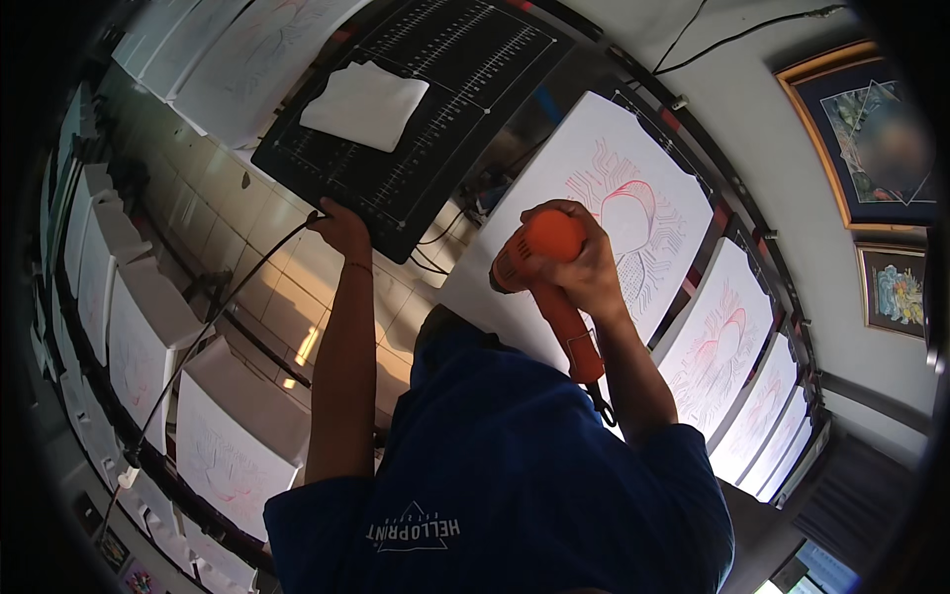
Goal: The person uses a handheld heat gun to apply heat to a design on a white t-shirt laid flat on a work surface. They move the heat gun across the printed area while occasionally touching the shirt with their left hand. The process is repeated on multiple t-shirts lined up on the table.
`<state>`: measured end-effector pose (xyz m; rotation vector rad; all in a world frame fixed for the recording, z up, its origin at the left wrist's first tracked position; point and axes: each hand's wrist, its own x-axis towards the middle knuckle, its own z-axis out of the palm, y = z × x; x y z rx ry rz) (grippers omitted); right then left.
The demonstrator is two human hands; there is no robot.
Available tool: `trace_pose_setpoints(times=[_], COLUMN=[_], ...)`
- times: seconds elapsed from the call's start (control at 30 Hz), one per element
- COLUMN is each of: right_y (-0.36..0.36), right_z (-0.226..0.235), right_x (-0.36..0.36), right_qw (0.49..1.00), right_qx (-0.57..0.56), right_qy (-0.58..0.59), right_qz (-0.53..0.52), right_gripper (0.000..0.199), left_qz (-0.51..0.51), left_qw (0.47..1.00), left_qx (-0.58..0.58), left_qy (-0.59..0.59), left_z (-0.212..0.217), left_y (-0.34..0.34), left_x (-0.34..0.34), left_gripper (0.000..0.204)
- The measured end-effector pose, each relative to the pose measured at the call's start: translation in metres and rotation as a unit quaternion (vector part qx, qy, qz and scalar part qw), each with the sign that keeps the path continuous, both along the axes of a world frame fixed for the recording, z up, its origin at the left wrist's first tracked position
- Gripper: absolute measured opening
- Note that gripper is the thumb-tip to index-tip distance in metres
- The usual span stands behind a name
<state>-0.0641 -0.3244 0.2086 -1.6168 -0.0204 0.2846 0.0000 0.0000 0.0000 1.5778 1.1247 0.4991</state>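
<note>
Orange heat-gun-style tool in right hand, left hand at board edge

Black gridded board [465,104] up front; white printed panel [584,134] right of it. Folded white cloth [364,104] lies on the board. Orange tool [512,259] is above the panel's near part, handle toward the body. Right hand [586,272] wrapped firmly round its barrel. Left hand [344,234] half curled by board corner and dark cord [259,265]; can't tell which it grips. Best: keep nozzle off print, cord slack.

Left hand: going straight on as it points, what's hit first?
Most likely the near edge of the black gridded board, right at the left hand; whether they touch is unclear.
</note>
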Motion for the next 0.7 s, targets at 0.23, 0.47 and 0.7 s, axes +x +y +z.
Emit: trace_pose_setpoints(times=[0.23, 0.47, 0.7], right_y=[-0.024, -0.026, -0.051], right_z=[0.007, -0.004, 0.000], right_x=[-0.003, -0.019, -0.016], right_qw=[0.995, 0.998, 0.984], right_qx=[-0.061, -0.022, -0.076], right_qy=[-0.061, -0.044, -0.104], right_qz=[-0.056, -0.024, -0.119], right_gripper=[0.066, 0.067, 0.072], left_qz=[0.002, 0.001, -0.002], left_qw=[1.000, 1.000, 1.000], left_qx=[-0.012, -0.005, 0.003], left_qy=[0.011, -0.005, 0.023], left_z=[0.005, 0.006, 0.003], left_y=[-0.004, -0.005, -0.001], left_x=[-0.005, -0.001, -0.002], left_gripper=[0.065, 0.066, 0.064])
